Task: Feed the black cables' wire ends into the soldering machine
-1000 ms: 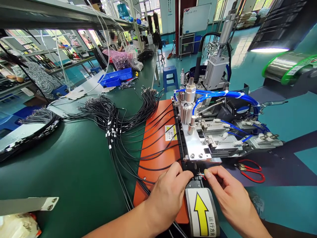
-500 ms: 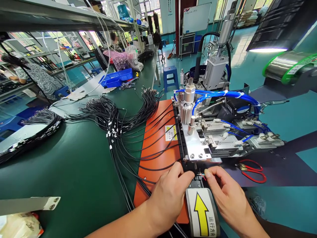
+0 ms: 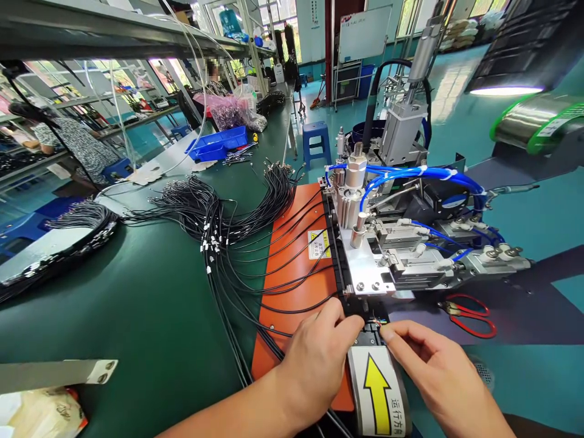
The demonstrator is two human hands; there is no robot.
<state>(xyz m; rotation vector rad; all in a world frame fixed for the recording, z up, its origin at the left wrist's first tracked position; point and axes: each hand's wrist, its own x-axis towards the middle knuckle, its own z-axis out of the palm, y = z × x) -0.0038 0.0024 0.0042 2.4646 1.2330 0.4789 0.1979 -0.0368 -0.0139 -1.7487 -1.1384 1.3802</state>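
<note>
My left hand [image 3: 319, 350] is closed at the front of the machine's black track, thumb and forefinger pinched on a black cable that the fingers largely hide. Thin coloured wires [image 3: 376, 321] fan out from the cable's end, between my two hands. On their other side, my right hand [image 3: 431, 359] pinches thumb and forefinger together at the wire tips. Just below lies a metal guide with a yellow arrow label [image 3: 378, 389]. More black cables [image 3: 292, 281] run across the orange plate [image 3: 296, 213] into the track.
Pneumatic cylinders with blue hoses [image 3: 410, 173] rise directly beyond my hands. Red-handled cutters [image 3: 469, 316] lie to the right, below a solder wire spool [image 3: 524, 121]. A cable bundle [image 3: 210, 219] and blue tray [image 3: 219, 143] rest on the green bench [image 3: 150, 316]. Another person [image 3: 82, 140] is at far left.
My right hand has shifted slightly down and right along the wires, which now show more spread out. My left hand keeps its place at the track. The whole view has moved a little.
</note>
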